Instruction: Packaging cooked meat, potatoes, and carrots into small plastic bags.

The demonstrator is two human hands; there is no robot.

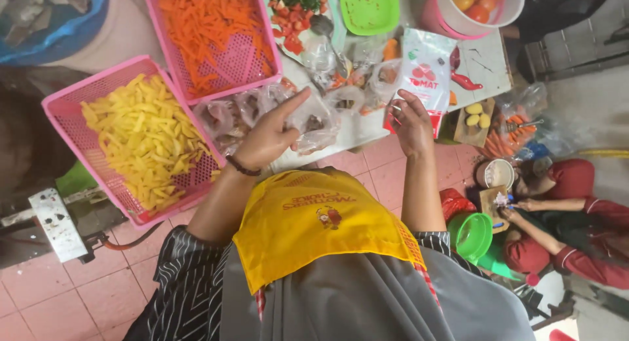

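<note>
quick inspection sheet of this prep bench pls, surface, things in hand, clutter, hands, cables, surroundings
surface: white counter, crowded
job's things: small clear filled bags under left hand; white and red pouch at right hand
clutter: pink basket of yellow strips, pink basket of carrot strips, green tray, tomato bucket
hands: left open with a finger pointing; right touching the pouch, grip unclear
cables: orange hose
surroundings: pink tiled floor; person in red crouched

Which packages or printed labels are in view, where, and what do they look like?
White pouch: on the table, at the right hand; upright rectangle, white with red print and base.
Clear plastic bags: table edge, under the left hand; small, filled.
Yellow apron: on the person; red logo.
</note>
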